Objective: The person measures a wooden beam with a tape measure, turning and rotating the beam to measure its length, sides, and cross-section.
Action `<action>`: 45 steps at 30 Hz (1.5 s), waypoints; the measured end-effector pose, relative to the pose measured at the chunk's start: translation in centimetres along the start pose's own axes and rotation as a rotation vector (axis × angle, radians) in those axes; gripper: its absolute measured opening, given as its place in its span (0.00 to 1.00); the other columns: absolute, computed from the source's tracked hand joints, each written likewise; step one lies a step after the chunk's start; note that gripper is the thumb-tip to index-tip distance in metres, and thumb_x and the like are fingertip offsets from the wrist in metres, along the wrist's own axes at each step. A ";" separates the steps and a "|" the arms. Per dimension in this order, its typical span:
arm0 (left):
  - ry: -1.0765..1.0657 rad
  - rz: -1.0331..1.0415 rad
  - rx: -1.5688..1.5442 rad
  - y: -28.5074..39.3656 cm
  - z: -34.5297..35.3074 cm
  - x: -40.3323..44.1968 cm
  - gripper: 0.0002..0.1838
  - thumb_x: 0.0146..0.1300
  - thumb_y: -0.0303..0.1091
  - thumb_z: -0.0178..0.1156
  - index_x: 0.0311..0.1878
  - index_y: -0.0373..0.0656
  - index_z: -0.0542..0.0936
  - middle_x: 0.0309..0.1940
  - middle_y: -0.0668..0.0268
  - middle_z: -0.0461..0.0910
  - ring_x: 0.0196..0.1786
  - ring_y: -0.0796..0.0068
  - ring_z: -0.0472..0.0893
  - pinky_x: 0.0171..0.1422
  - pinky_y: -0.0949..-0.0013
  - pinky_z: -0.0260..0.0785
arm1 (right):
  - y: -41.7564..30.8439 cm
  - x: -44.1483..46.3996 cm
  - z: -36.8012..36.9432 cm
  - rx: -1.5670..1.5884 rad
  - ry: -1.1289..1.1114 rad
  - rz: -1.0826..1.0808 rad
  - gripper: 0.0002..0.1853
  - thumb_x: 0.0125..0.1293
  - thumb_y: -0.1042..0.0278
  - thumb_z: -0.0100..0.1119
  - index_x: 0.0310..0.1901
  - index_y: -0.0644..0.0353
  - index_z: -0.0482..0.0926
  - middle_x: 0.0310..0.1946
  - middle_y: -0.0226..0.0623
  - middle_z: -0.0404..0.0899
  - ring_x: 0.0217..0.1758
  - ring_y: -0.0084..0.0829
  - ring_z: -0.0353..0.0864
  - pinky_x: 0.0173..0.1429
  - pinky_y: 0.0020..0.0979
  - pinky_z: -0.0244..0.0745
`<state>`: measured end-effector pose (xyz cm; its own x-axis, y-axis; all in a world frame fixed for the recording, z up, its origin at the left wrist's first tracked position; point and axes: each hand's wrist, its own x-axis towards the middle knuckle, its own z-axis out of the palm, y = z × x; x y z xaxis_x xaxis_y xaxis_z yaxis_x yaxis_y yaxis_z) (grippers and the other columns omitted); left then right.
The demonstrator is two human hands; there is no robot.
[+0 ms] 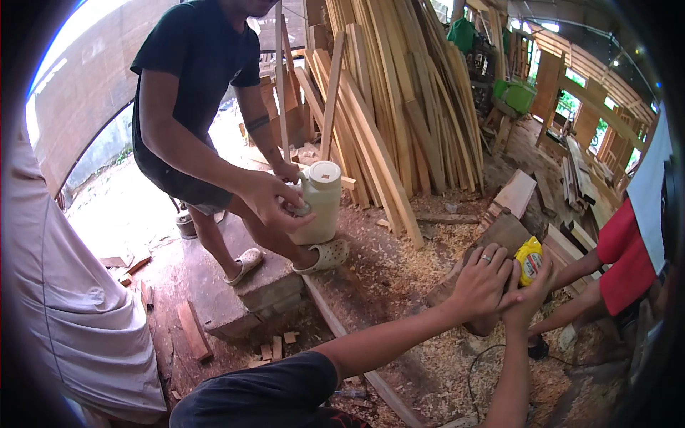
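Observation:
My right hand (531,289) is closed around a yellow tape measure (529,261), its label facing me. Right beside it, my left hand (485,279), a ring on one finger, has its fingers curled down and touches the right hand. Whatever lies under those left fingers, if anything, is hidden. Both hands are above a thick brown wooden board (508,235) that slants over the shavings.
A co-worker in dark clothes (193,78) stands on a low block (271,289), one hand on a pale jug (322,203). Tall planks (399,93) lean behind. A person in red shorts (631,250) is at right. Wood shavings and a cable (471,378) lie on the floor.

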<state>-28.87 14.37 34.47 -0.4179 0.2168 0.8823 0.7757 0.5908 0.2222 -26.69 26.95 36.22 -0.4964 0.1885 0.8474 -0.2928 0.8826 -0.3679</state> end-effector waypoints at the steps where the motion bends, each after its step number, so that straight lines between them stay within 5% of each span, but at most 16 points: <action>1: 0.004 0.003 -0.002 0.0 0.1 0.1 0.43 0.67 0.73 0.39 0.46 0.34 0.77 0.50 0.51 0.73 0.59 0.49 0.71 0.64 0.49 0.61 | 0.0 0.0 0.0 -0.003 0.001 0.002 0.32 0.65 0.60 0.65 0.68 0.60 0.67 0.59 0.55 0.66 0.62 0.56 0.70 0.63 0.51 0.68; 15: 0.065 0.045 -0.058 -0.6 0.9 -0.2 0.40 0.67 0.70 0.44 0.45 0.34 0.79 0.47 0.51 0.76 0.55 0.50 0.75 0.61 0.51 0.64 | 0.5 0.4 0.3 -0.004 0.013 -0.033 0.31 0.65 0.59 0.65 0.67 0.60 0.68 0.58 0.54 0.66 0.61 0.54 0.71 0.60 0.50 0.70; 24: 0.250 0.265 0.021 -2.7 4.5 -4.0 0.36 0.70 0.63 0.45 0.47 0.34 0.83 0.57 0.52 0.80 0.60 0.55 0.78 0.61 0.56 0.65 | 1.3 0.7 0.5 0.057 0.031 -0.106 0.32 0.67 0.58 0.63 0.68 0.63 0.67 0.57 0.57 0.66 0.60 0.57 0.71 0.60 0.52 0.69; 45: 0.285 0.262 0.029 -2.8 5.2 -4.0 0.34 0.70 0.61 0.46 0.47 0.33 0.83 0.57 0.51 0.81 0.59 0.55 0.79 0.61 0.55 0.64 | 1.2 0.9 0.5 0.060 0.036 -0.088 0.31 0.67 0.58 0.63 0.67 0.62 0.68 0.56 0.54 0.66 0.59 0.55 0.71 0.59 0.49 0.71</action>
<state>-31.81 15.94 28.18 -0.0556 0.1409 0.9885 0.8230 0.5670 -0.0345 -27.87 27.94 36.39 -0.4376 0.1273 0.8901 -0.3833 0.8691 -0.3127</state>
